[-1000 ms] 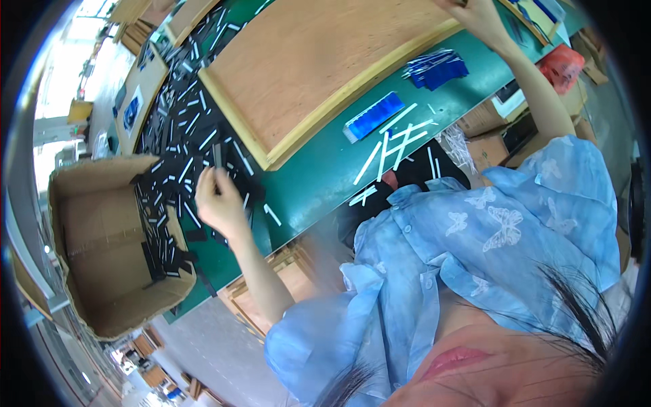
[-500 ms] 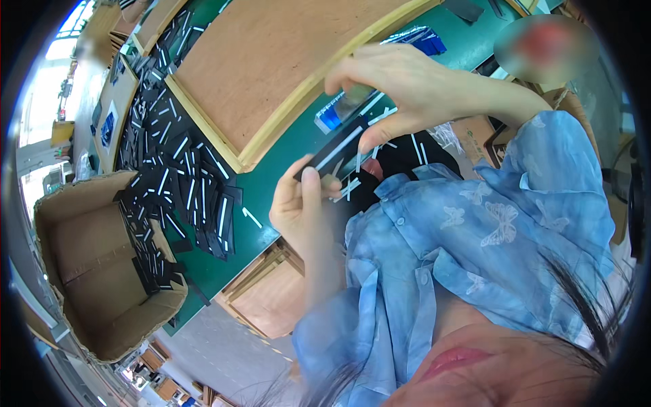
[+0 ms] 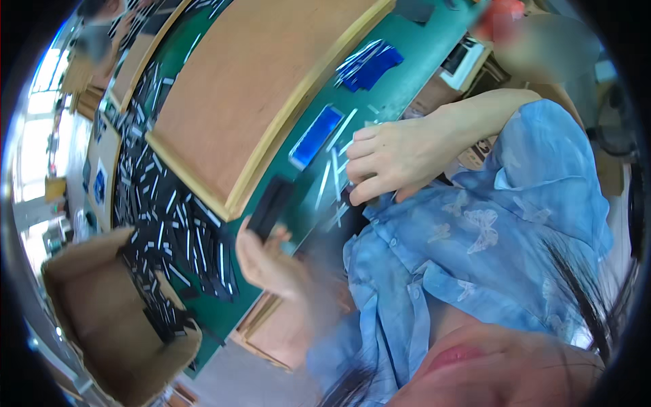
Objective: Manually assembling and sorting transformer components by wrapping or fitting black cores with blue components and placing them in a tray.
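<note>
My left hand (image 3: 268,261), smeared by motion, grips a flat black strip-shaped piece (image 3: 272,203) above the green table near its front edge. My right hand (image 3: 400,152) is curled with the knuckles up, close to my body. Whatever its fingers hold, if anything, is hidden beneath them. Several thin white strips (image 3: 324,182) lie just left of that hand. Beyond them is a shallow blue tray or box (image 3: 317,136). A pile of black pieces with white strips on them (image 3: 196,230) spreads over the table left of my left hand.
A large brown board with a wooden rim (image 3: 230,88) covers much of the table (image 3: 254,186). An open cardboard box (image 3: 108,305) stands at the left, beside the black pile. Farther back lies a blue bundle (image 3: 371,64). Another person (image 3: 112,34) is at the far upper left.
My left hand has drawn the black piece leftward, away from my right hand. My right hand has let go of that piece and curled down beside the white strips. The view has shifted slightly.
</note>
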The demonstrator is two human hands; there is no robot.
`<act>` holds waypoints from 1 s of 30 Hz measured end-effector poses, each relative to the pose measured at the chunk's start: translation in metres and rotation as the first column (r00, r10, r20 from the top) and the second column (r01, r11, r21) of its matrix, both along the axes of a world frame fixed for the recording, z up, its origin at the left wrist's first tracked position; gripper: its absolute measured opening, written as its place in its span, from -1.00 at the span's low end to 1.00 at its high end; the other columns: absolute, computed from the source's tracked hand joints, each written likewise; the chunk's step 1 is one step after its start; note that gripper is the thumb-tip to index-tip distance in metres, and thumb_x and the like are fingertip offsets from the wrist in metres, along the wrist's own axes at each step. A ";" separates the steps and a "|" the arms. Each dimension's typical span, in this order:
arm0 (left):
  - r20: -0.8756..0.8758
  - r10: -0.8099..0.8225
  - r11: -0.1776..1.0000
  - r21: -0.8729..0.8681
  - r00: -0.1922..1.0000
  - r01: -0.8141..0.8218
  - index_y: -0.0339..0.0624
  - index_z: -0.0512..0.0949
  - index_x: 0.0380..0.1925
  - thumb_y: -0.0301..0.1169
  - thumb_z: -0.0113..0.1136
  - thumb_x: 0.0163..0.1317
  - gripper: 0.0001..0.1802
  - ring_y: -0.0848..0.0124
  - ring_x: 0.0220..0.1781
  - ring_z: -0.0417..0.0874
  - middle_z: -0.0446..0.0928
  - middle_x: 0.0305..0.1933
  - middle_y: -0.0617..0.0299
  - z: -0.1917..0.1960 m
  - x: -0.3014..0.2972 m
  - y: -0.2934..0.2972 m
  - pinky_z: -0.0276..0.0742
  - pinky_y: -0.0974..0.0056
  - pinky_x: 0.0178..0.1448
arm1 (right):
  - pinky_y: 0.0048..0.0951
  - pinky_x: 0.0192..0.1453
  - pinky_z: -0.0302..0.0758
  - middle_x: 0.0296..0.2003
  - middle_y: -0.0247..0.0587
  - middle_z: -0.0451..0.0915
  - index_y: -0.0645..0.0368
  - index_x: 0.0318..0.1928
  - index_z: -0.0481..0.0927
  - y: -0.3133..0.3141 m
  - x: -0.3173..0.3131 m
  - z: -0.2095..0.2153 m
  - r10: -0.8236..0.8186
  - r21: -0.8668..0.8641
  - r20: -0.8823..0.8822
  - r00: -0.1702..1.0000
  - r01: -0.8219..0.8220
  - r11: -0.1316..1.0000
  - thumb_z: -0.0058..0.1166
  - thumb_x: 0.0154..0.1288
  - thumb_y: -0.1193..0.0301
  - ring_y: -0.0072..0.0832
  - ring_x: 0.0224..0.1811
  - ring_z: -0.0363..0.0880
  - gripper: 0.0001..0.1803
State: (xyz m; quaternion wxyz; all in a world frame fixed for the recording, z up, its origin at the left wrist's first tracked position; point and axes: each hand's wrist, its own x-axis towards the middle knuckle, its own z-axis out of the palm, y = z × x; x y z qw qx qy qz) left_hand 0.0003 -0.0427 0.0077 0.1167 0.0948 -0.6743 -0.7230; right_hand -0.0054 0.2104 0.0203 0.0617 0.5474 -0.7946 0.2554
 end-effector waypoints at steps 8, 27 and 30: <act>-0.250 0.249 0.952 -0.116 0.936 -0.284 -0.51 0.41 -0.06 -0.28 -0.13 0.40 -0.59 0.29 0.04 0.46 0.45 -0.03 -0.02 -0.008 -0.039 -0.018 0.36 0.24 0.09 | -0.31 -0.43 0.43 -0.44 -0.09 0.60 0.24 -0.27 0.63 0.154 -0.067 0.010 -0.960 -0.287 -0.075 0.269 0.916 0.279 0.19 0.14 0.26 -0.29 -0.50 0.54 -0.72; -0.024 -0.051 0.991 0.121 0.998 0.054 -0.61 0.26 0.15 -0.32 -0.18 0.44 -0.50 0.27 0.18 0.38 0.40 0.13 -0.06 -0.034 -0.069 -0.035 0.18 0.19 0.32 | -0.36 -0.28 0.57 -0.51 -0.12 0.65 0.09 -0.42 0.72 0.227 -0.124 -0.037 -0.992 -0.010 0.083 0.091 0.996 0.090 0.20 -0.10 0.24 -0.27 -0.45 0.65 -0.76; -0.042 -0.020 0.991 0.128 0.999 0.026 -0.62 0.26 0.15 -0.32 -0.17 0.43 -0.50 0.27 0.18 0.38 0.40 0.14 -0.07 -0.037 -0.061 -0.044 0.18 0.19 0.32 | -0.36 -0.28 0.57 -0.51 -0.11 0.65 0.10 -0.42 0.72 0.218 -0.131 -0.036 -0.987 -0.028 0.095 0.128 0.992 0.126 0.19 -0.09 0.24 -0.26 -0.44 0.65 -0.76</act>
